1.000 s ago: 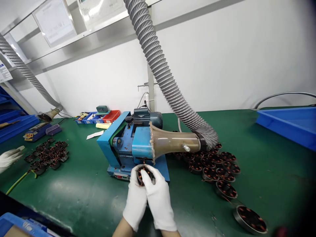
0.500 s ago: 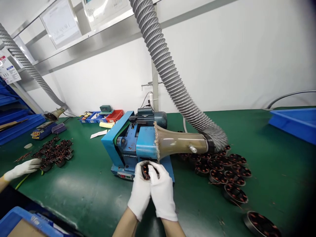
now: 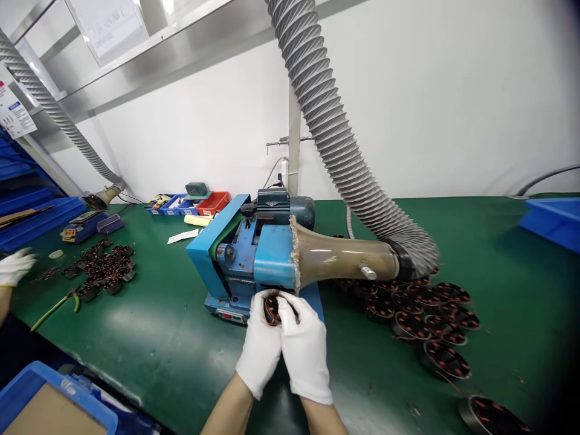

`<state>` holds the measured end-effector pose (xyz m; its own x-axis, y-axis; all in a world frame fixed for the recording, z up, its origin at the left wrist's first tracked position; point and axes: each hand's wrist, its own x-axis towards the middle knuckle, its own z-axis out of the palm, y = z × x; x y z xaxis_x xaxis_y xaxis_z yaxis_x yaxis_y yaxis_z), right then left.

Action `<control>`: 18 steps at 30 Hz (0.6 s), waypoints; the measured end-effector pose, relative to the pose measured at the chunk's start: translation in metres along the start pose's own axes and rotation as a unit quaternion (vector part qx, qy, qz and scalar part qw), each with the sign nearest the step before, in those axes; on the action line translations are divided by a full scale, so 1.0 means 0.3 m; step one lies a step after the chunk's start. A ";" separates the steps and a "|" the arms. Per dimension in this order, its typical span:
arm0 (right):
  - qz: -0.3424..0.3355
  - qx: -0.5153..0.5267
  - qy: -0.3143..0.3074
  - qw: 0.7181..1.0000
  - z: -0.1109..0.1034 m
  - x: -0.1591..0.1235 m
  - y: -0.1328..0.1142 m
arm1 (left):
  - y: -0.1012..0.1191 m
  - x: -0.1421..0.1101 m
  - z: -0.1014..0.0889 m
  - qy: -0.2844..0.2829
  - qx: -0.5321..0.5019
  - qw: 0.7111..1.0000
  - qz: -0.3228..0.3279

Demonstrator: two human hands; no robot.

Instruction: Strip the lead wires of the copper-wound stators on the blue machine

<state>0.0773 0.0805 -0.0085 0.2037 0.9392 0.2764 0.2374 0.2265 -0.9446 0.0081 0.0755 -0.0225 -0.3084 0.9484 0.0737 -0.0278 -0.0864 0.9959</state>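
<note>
Both of my hands wear white gloves and meet at the front of a blue belt-driven machine [image 3: 274, 257]. Between them is a round motor stator [image 3: 272, 309] with copper windings and a dark rim. My left hand [image 3: 260, 350] wraps round its left side, fingers closed. My right hand [image 3: 306, 347] pinches its right side, with the thumb over the windings. The stator's far edge sits close under the machine's blue cover; whether it touches anything there is hidden.
A clear brown funnel [image 3: 344, 257] joins the cover to a grey flexible hose [image 3: 339, 133]. Several stators [image 3: 410, 326] lie at right, and more small wound parts [image 3: 106, 266] at left. A co-worker's gloved hand [image 3: 16, 266] and green-handled pliers [image 3: 52, 311] are at far left.
My hands keep hold of the stator at the machine with little change. The co-worker's hand has moved left, away from the wound parts, and the pliers now show. The view has shifted slightly.
</note>
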 end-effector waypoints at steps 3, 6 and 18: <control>-0.006 0.010 0.000 1.000 -0.003 0.004 -0.005 | 0.011 0.000 0.011 -0.003 0.002 1.000 -0.006; 0.007 0.014 0.003 1.000 -0.012 -0.017 -0.007 | 0.026 -0.030 0.015 -0.004 0.005 1.000 -0.021; 0.157 0.309 -0.064 0.936 -0.150 -0.143 -0.031 | 0.162 -0.175 -0.136 -0.200 0.071 0.976 -0.048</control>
<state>0.1091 0.0265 -0.0035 0.0474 0.9987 -0.0183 -0.4173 0.0032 -0.9088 -0.0158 0.0092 0.0199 0.0854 0.9958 -0.0341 0.1028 0.0252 0.9944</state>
